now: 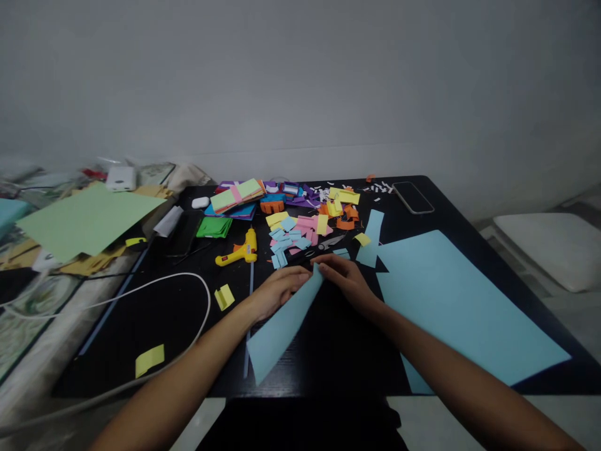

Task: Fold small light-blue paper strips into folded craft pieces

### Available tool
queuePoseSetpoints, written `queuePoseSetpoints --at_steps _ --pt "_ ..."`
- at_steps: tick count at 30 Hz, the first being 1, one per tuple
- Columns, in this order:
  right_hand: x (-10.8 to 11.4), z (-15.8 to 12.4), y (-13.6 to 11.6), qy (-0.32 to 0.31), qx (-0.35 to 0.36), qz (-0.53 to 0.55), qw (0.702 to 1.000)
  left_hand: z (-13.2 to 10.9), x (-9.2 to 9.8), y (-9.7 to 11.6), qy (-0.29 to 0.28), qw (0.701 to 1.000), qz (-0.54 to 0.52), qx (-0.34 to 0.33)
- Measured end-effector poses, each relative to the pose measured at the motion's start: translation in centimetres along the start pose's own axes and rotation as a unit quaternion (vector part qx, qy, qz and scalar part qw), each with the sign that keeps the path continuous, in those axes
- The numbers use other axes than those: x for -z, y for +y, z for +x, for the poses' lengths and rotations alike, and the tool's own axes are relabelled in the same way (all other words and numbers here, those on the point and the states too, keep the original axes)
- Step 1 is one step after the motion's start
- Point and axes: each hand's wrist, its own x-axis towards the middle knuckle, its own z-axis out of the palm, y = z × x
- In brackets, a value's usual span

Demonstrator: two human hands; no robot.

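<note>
The thumb and fingers of the right hand [347,279] are closed together, clamped on the far end of a blue paper strip [284,332], to the right of the yellow glue gun [243,252] and a little closer to the person. The left hand [279,291] curls against that same end from the other side, between the right fingertips and the glue gun; its tips are partly hidden by the paper, so I cannot tell whether they pinch it or only steady it

From the fingers the strip's long axis slants back toward the person and leftward, so its wide free end points nearly straight toward the person from the glue gun, well apart from it. The right hand is nearer the gripped end's tip; the left wrist is nearer the free end

Farther out, folded blue pieces [286,238] lie just to the right of the glue gun, with scissors [331,243] beyond them on that side. A folded yellow piece [224,297] sits near the glue gun on the person's side, a green stack [215,227] is past its left, and a large blue sheet [464,300] spreads well to its right
</note>
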Motion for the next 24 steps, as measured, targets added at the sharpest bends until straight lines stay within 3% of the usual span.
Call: queuePoseSetpoints --at_steps 4,11,15,20,24 --pt "-0.15 -0.08 -0.07 -0.013 -0.028 0.019 0.999 0.0 -0.26 0.57 0.042 0.994 0.073 -0.072" --pt "-0.21 0.21 0.75 -0.009 -0.055 0.129 0.99 0.16 -0.25 0.31 0.116 0.979 0.093 -0.142" --pt "-0.14 0.36 0.71 0.018 -0.052 0.102 0.993 0.17 -0.11 0.33 0.144 0.968 0.108 -0.175" --pt "-0.21 0.23 0.31 0.043 -0.056 0.043 0.997 -0.07 -0.11 0.36 0.098 0.981 0.062 -0.154" --pt "-0.45 0.15 0.4 0.045 -0.067 0.056 0.995 -0.05 -0.38 0.27 0.051 0.987 0.062 -0.138"
